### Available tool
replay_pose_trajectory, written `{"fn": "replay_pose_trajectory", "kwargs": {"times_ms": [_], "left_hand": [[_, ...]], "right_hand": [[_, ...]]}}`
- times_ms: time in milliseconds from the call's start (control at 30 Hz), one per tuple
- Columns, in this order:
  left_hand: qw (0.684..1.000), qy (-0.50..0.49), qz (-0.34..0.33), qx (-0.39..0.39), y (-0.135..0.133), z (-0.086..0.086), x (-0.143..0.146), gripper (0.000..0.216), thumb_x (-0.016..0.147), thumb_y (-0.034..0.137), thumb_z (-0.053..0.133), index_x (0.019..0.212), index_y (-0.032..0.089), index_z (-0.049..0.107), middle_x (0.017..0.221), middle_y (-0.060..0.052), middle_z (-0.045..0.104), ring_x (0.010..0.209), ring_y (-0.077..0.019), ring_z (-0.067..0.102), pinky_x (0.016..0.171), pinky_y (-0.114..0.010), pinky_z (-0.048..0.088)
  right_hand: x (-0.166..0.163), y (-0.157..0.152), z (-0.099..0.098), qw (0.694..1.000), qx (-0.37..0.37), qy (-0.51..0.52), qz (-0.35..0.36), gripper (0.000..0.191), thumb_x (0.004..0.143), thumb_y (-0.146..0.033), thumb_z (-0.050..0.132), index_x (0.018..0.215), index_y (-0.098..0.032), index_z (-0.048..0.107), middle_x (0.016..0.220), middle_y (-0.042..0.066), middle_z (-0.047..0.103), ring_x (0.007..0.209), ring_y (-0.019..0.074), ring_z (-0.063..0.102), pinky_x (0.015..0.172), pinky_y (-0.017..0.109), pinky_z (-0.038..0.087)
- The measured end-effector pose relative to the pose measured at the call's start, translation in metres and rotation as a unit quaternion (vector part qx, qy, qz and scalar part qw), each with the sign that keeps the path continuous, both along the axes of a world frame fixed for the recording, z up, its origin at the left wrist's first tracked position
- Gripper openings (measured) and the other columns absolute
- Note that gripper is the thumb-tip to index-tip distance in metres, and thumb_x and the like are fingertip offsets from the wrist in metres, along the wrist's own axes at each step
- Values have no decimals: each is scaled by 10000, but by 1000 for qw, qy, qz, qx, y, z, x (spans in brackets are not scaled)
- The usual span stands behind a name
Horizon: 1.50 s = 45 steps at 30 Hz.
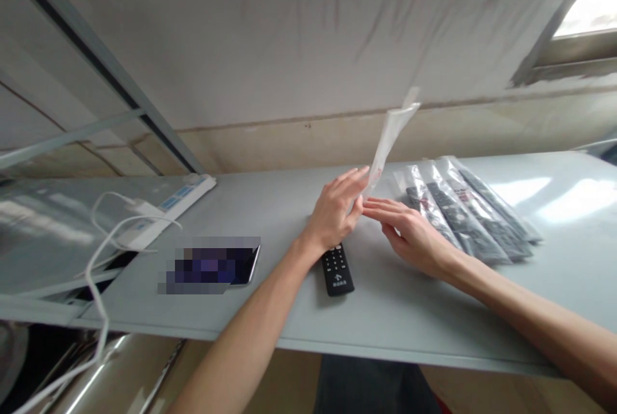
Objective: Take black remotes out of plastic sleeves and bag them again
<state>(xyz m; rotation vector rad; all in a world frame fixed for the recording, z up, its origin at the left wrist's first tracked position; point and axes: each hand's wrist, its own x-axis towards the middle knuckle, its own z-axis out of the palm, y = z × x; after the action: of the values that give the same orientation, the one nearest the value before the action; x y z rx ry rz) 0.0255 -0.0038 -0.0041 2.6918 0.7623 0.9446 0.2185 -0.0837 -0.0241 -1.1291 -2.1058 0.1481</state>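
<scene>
A clear plastic sleeve (pixel 389 134) rises at a slant above the table, its lower end between my two hands. My left hand (pixel 337 208) has its fingers and thumb closed around that lower end. My right hand (pixel 409 231) reaches in from the right, fingers stretched out and close together, the tips at the bottom of the sleeve beside my left thumb. A black remote control (pixel 338 272) lies on the table partly under my left hand, which hides its upper part. Right of my right hand lie several bagged remote controls (pixel 467 215) side by side.
A phone (pixel 245 266) with a blurred screen rests on the grey table (pixel 289 311) to the left. Beyond it are a white power strip (pixel 178 202) and a white cable (pixel 96 285) hanging over the front edge. A wall (pixel 289 144) runs along the back.
</scene>
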Motion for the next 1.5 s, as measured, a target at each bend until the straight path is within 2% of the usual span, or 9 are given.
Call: {"fn": "replay_pose_trajectory", "kwargs": {"times_ms": [167,367,500,633,800,933,1233,1333,1500], "left_hand": [[999,-32,-8,17,3,-4,0,314,1005,84,557,1237,224,714,1448,-75,695,1440,-247,580,1222,-497,466],[997,-64,2,52,5,-6,-1,166,1045,194,620,1151,227,742,1349,-72,733,1296,-243,655,1114,-457,516],[990,-94,55,90,7,-7,-3,119,1040,206,639,1056,225,755,1202,-54,773,1191,-235,665,1069,-439,519],[964,-152,150,156,8,-5,-6,128,1004,152,649,1060,221,740,1307,-82,703,1279,-258,612,1127,-472,482],[957,-145,179,178,9,-5,-7,101,963,139,670,1024,215,694,1418,-115,612,1378,-283,575,1176,-508,459],[956,-135,185,182,12,-6,-8,78,961,152,687,939,220,655,1376,-108,638,1378,-284,588,1182,-507,462],[957,-99,225,156,24,-11,-20,208,890,17,596,805,206,572,1405,-125,643,1475,-324,523,1204,-556,452],[957,-87,235,146,25,-13,-22,250,859,-28,537,776,208,548,1406,-117,651,1489,-315,507,1211,-541,452],[959,-76,245,119,24,-14,-23,320,773,-102,467,774,210,538,1424,-113,636,1517,-309,474,1229,-532,440]], "right_hand": [[0,1,0,1000,23,2,-2,518,902,-14,475,1227,-231,815,1413,93,740,1354,289,682,1115,535,592],[0,-1,-5,1000,6,9,-13,441,928,-40,507,1179,-237,811,1427,113,724,1284,303,711,1058,520,608],[-1,-1,-7,999,-7,38,-22,452,942,-56,497,1258,-253,754,1420,95,720,1314,276,685,1105,495,567],[3,2,-6,986,11,101,-136,349,958,-164,555,1270,-236,696,1270,136,752,1177,312,722,1016,504,584],[6,6,-3,962,45,224,-148,679,975,-238,593,1609,-315,364,1335,140,650,1087,267,696,885,431,620],[4,3,1,955,30,268,-121,762,1022,-323,609,1673,-412,225,1367,126,627,1142,297,688,931,518,629],[2,4,0,964,26,247,-92,833,932,-315,780,1635,-384,340,1395,113,606,1226,300,663,994,526,599],[3,3,1,968,34,230,-90,627,954,-261,745,1527,-370,514,1375,99,603,1225,280,654,977,490,612],[4,-1,7,973,41,202,-99,193,998,-210,661,1128,-296,775,1281,88,626,1097,242,708,916,459,635]]}}
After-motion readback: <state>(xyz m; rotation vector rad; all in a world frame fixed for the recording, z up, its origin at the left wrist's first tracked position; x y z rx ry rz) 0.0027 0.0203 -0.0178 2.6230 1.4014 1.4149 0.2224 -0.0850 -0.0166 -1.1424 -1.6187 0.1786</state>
